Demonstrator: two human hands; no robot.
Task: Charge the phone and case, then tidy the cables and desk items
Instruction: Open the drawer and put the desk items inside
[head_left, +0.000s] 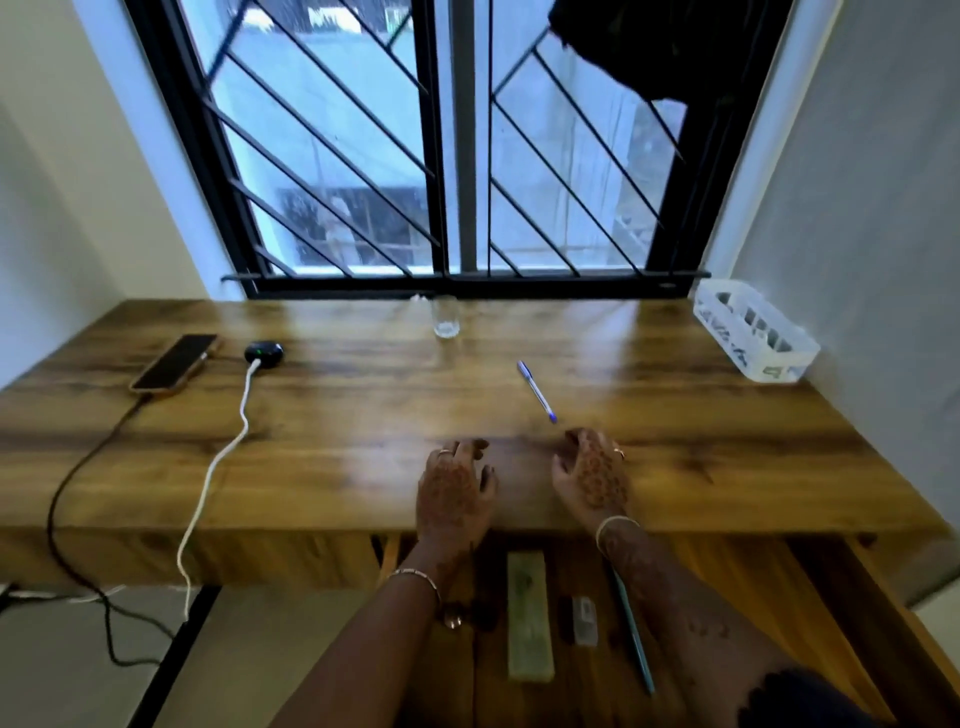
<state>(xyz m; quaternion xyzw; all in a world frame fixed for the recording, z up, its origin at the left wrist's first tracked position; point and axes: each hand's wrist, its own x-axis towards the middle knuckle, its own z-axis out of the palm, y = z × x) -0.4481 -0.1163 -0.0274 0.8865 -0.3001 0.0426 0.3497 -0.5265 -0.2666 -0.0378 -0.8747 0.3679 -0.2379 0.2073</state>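
On the wooden desk (363, 415) I count one phone (174, 362), one black charging case (264, 354), one drinking glass (445, 317), one blue pen (537, 391), one white basket (753, 332) and two cables, dark (78, 478) into the phone, white (218, 457) into the case; both sit at the desk's far left. My left hand (454, 491) and right hand (589, 475) rest near its front edge, fingers loosely curled apart, empty; the basket's lettering is unreadable

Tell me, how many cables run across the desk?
2. A dark cable leads from the phone off the desk's left front edge; a white cable leads from the small black case over the front edge.
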